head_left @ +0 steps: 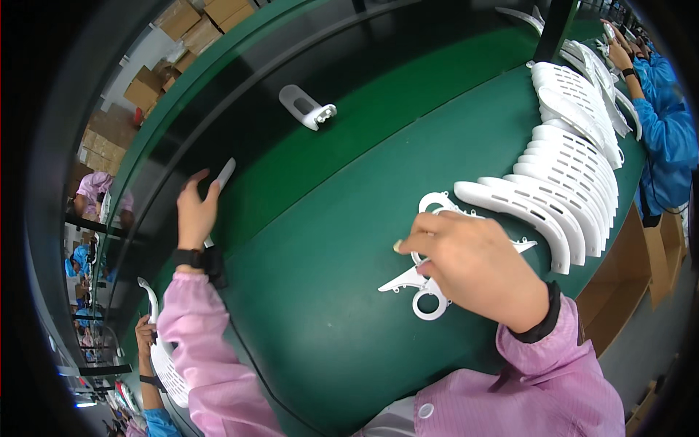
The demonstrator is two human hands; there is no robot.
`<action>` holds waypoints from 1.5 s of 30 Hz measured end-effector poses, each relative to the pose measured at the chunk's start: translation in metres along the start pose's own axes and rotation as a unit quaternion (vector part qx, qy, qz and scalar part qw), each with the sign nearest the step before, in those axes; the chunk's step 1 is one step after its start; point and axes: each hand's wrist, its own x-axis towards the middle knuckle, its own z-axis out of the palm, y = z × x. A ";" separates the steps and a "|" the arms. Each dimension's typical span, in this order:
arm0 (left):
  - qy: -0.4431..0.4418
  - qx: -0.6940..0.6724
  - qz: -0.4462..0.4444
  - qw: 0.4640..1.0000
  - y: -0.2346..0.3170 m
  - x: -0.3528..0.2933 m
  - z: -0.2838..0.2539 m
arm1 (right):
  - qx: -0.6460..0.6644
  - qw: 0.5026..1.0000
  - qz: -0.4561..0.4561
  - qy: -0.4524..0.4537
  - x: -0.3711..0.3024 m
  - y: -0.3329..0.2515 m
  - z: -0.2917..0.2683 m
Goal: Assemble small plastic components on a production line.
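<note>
My left hand [196, 215] reaches to the far left of the table, its thumb and fingers spread. Beside the thumb lies a slim white plastic piece [227, 173], partly hidden behind the hand. My right hand [470, 266] is closed over several thin white plastic brackets with round rings [429, 302] and pointed ends. The brackets lie crossed under the palm and fingers. Thumb and forefinger come close together at the brackets; what they hold between them is hidden. Right of this hand stands a row of curved white slotted shells [510, 204], nested against one another.
A white U-shaped plastic part [302, 105] lies on the green table [349, 167] at the back. More white shells [582, 80] stand at the far right by a dark post [555, 33]. Co-workers in blue sleeves [666, 131] work at right and lower left. An open cardboard box [619, 273] sits below the right edge.
</note>
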 end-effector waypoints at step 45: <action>-0.069 -0.195 -0.196 0.959 0.133 -0.232 -0.087 | 0.103 0.950 -0.099 -0.277 -0.003 -0.052 0.017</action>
